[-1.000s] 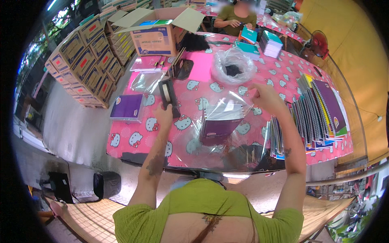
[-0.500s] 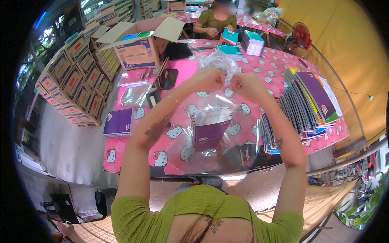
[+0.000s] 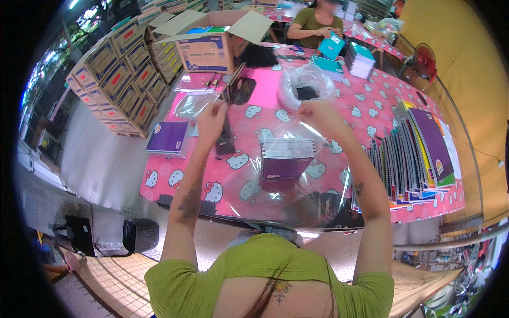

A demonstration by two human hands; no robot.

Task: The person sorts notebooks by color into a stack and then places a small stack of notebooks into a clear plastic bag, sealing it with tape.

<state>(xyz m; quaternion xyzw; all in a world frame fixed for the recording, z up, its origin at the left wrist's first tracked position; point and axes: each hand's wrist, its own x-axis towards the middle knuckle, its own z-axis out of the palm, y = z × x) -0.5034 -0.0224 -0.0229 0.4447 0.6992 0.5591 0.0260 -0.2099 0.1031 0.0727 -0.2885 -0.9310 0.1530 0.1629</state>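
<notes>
A stack of purple spiral notebooks (image 3: 288, 167) sits inside a loose, clear plastic bag (image 3: 249, 185) in front of me. My right hand (image 3: 322, 116) is closed in a pinch at the far end of that plastic. Just beyond it stands a crumpled translucent bag (image 3: 293, 87) with something dark inside. Over to the left, my left hand (image 3: 212, 124) is at a black tape dispenser (image 3: 226, 142), fingertips bent together near its far end. What those fingertips hold, if anything, is too small to make out.
At left lies another purple notebook stack (image 3: 168, 139). Many spiral notebooks (image 3: 411, 153) lean in a row at right. A phone (image 3: 244, 90) and an open carton (image 3: 207, 53) are farther back. Across the table a person (image 3: 317, 26) handles teal notebooks (image 3: 331, 46).
My hands have come apart: the left has moved left and nearer to the dispenser, while the right remains by the translucent bag. The whole view has shifted slightly.
</notes>
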